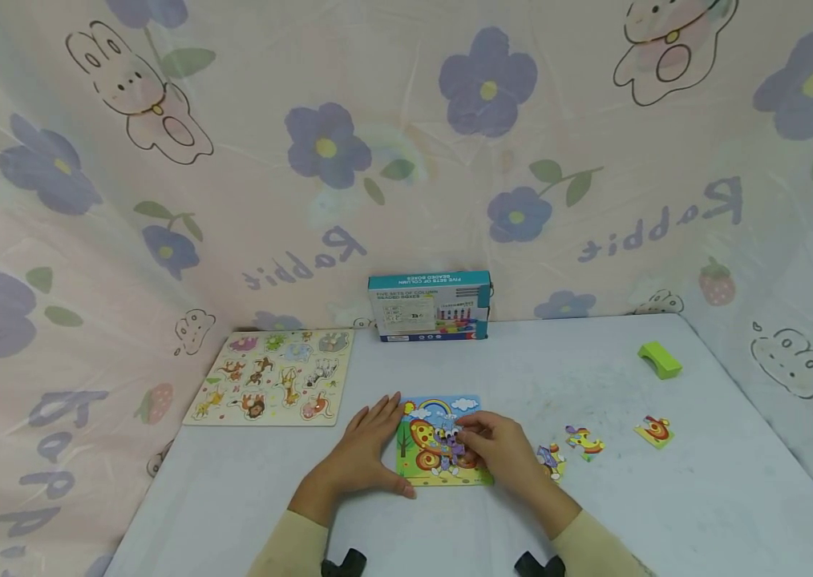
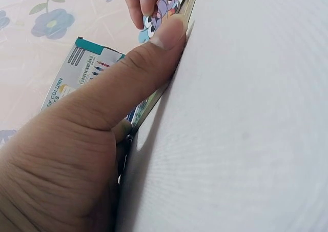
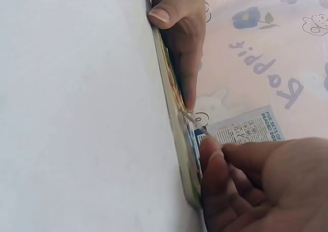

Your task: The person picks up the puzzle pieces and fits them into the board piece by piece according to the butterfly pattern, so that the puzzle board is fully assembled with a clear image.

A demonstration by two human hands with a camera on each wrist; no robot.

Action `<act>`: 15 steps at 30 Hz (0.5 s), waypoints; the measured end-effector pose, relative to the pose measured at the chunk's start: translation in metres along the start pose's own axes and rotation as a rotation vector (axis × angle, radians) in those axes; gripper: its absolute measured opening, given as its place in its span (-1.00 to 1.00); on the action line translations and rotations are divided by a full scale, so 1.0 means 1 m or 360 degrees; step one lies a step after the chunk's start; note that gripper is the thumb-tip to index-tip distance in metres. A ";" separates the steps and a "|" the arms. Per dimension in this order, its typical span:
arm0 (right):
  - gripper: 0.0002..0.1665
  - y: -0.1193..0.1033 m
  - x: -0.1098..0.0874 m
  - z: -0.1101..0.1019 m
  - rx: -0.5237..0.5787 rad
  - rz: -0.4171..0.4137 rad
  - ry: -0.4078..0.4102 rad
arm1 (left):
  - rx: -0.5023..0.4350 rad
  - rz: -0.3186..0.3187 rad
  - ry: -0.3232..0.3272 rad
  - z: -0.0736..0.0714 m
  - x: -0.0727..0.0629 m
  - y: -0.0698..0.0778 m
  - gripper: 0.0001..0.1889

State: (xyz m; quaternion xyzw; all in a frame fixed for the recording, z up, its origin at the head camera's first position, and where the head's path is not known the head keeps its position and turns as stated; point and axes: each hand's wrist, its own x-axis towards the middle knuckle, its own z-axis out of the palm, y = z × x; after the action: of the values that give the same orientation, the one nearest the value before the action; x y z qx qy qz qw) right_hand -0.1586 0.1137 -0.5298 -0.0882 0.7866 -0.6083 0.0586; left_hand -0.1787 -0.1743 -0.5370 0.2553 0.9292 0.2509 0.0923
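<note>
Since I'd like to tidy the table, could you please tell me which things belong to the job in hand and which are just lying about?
Belong to the job:
butterfly puzzle
purple piece pinched in the right hand
three loose pieces, probably

Apparently just lying about:
animal board
box
green block

Beyond the fingers [image 1: 382, 412], a box [image 1: 430, 308] is displaying "FIVE SETS OF COLUMN BEADED BOXES", upside down on its teal top and again on its front. Farther past the fingers and off to either side, the cloth backdrop [image 1: 406, 228] is repeating "Rabbit" in mirror-reversed letters.
</note>
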 end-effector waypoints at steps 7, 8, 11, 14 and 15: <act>-0.75 -0.002 0.008 0.008 -0.0008 0.0044 0.0015 | -0.0013 0.0011 0.0005 0.000 0.000 -0.001 0.56; -0.75 -0.002 0.009 0.009 -0.0005 0.0054 0.0016 | -0.0013 0.0011 0.0005 0.000 0.000 -0.001 0.56; -0.74 -0.004 0.011 0.010 0.0015 0.0080 0.0003 | -0.0009 0.0012 0.0009 -0.001 0.000 0.000 0.55; -0.70 -0.003 0.012 0.012 0.0035 0.0096 -0.0014 | 0.0001 0.0007 0.0000 -0.001 0.000 -0.001 0.55; -0.68 -0.003 0.012 0.012 0.0036 0.0104 -0.0016 | 0.0003 0.0008 0.0000 -0.001 0.001 0.000 0.54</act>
State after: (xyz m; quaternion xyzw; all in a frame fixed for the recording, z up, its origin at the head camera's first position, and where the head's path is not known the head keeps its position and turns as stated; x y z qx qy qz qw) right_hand -0.1676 0.0988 -0.5297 -0.0649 0.7817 -0.6146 0.0834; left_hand -0.1795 -0.1747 -0.5365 0.2577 0.9287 0.2504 0.0916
